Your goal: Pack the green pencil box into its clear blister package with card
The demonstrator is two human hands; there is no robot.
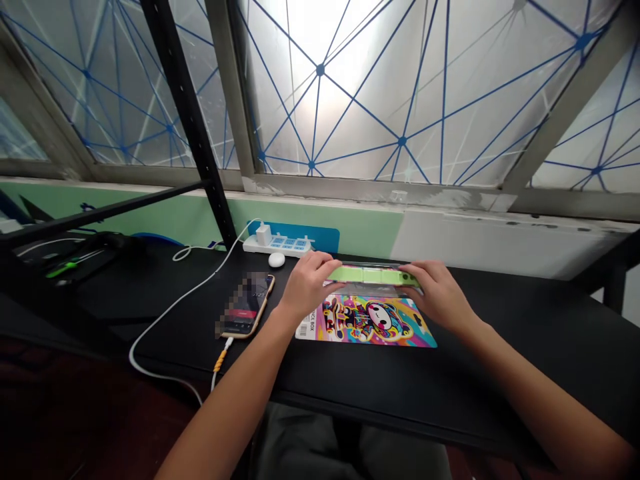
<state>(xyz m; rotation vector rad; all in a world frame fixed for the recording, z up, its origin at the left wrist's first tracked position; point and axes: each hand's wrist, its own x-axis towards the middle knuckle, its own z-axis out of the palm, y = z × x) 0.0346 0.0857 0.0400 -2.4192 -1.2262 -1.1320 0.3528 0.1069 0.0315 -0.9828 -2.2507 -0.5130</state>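
Note:
Both my hands hold a light-green, long narrow pencil box (370,275) by its two ends, its side turned toward me. My left hand (307,283) pinches the left end between thumb and fingers. Around the right end, near some small dark round marks, my right hand (437,290) is closed. Just below lies a colourful card (370,322), printed with a cartoon figure and the words "pencil box". Clear plastic (367,291) shows between the box and the card; whether it is attached to either I cannot tell.
Left of my hands a phone (247,305) lies on the black table (540,360), plugged into a white cable (173,313). Behind it are a small white round case (277,260) and a power strip (277,245). A black metal frame (193,113) rises at the left; a green-handled screwdriver (63,269) lies beyond.

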